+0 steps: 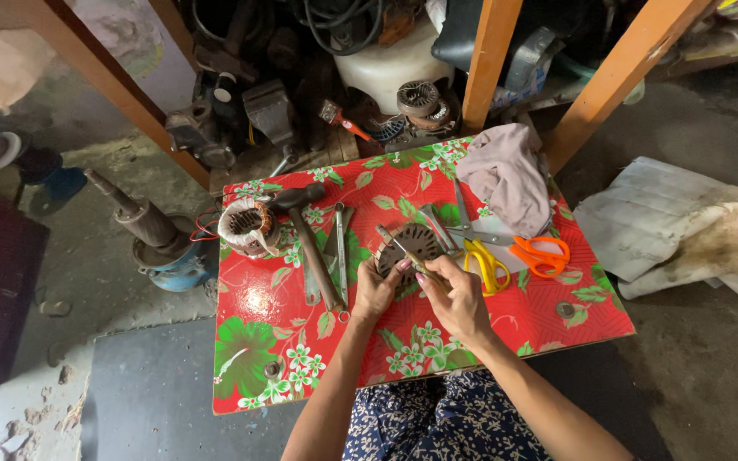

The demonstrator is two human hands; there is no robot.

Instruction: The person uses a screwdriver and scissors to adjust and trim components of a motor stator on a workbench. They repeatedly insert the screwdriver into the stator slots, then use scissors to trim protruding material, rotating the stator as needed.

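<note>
Mid-table, both hands — left hand (375,293), right hand (457,299) — grip the stator core (409,243), front edge (420,363) bare.

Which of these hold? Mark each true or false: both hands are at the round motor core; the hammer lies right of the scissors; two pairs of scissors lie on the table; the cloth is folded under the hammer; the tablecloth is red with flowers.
1. Both the left hand and right hand are at the round motor core: true.
2. False: the hammer lies left of them.
3. Yellow scissors and orange scissors: true.
4. False: the cloth lies bunched at the far right corner.
5. The tablecloth: true.
</note>
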